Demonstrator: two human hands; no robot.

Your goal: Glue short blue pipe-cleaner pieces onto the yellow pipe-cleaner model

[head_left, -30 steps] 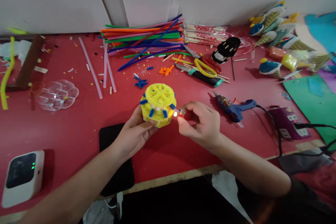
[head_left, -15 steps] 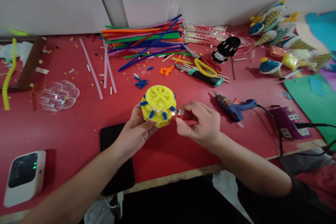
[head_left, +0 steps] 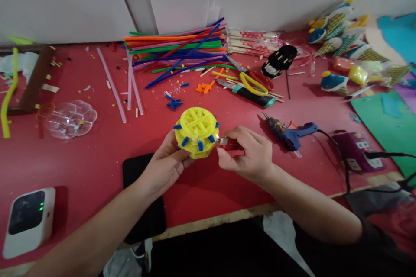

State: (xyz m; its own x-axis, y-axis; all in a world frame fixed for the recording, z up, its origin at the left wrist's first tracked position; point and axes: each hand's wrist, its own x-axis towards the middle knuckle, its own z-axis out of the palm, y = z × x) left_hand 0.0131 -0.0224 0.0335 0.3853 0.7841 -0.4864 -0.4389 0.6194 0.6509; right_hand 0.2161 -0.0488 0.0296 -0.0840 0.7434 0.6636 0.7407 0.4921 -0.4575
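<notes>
My left hand (head_left: 170, 160) grips a round yellow craft piece (head_left: 197, 126), built of pipe cleaners with a spoked top and short blue pieces around its side. Its fingers wrap the lower left of the piece. Closed round a red lighter (head_left: 231, 145) with a metal head, my right hand (head_left: 248, 151) is just right of the piece. A small bright flame shows at the lighter's tip, close to the blue-tipped right side. Behind the piece, short cut blue pipe cleaner bits (head_left: 173, 103) and orange bits (head_left: 204, 87) lie on the red table (head_left: 81, 164).
Farther back lie a pile of coloured pipe cleaners (head_left: 182, 45), scissors (head_left: 253, 84) and a craft knife (head_left: 255, 96). A blue hot glue gun (head_left: 289, 132) with a cable is at the right, near a purple power strip (head_left: 357, 151). A black phone (head_left: 152, 212) lies beneath my left wrist.
The yellow piece has turned a little in my left hand, shifting the blue bits along its side. The lit lighter stays beside it.
</notes>
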